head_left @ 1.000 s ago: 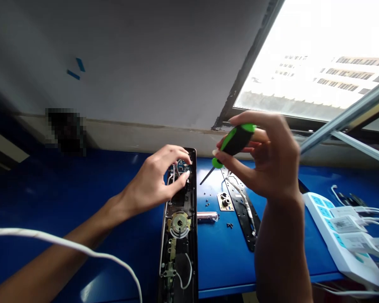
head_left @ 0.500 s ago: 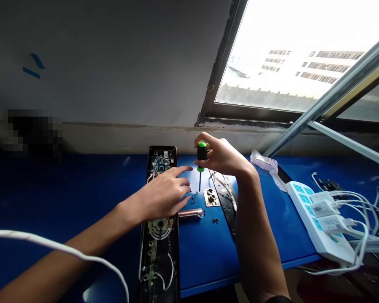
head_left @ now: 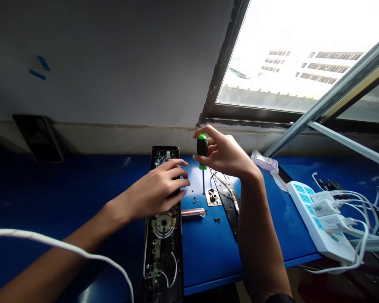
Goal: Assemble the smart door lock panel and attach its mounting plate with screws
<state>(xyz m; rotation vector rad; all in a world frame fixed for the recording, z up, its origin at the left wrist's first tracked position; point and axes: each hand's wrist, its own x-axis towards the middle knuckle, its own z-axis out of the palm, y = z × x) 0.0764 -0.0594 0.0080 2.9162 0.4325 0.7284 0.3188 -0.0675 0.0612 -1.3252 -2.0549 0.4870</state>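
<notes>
Holding a green-and-black screwdriver (head_left: pixel 202 147) by its handle, the right hand (head_left: pixel 229 160) has its fingers closed around the grip, shaft close to upright and tip downward. That tip is just to the left of a small board (head_left: pixel 213 197) with a round part on it, and a few loose screws (head_left: pixel 195 200) lie a little further left, between the tip and the open black housing (head_left: pixel 174 248). Whether the tip touches the surface (head_left: pixel 208 265) cannot be told. The right forearm comes in from the near edge, wrist bent so the hand reaches leftward.

The housing's long axis runs from beside the far edge of the surface towards the near edge, left of the screwdriver. The left hand (head_left: pixel 154 189) is the nearer one to it: palm down across its upper part, fingers slightly curled and apart, their tips past its right side. What lies beneath the palm is hidden. Nearer the near edge, a round metal part (head_left: pixel 163 224) shows inside the housing.

A shiny wrapped cylinder (head_left: pixel 192 213) lies crosswise just beside the housing's right side. More screws (head_left: pixel 217 220) sit below the small board, and a slanting black plate (head_left: pixel 232 214) lies to its right.
</notes>
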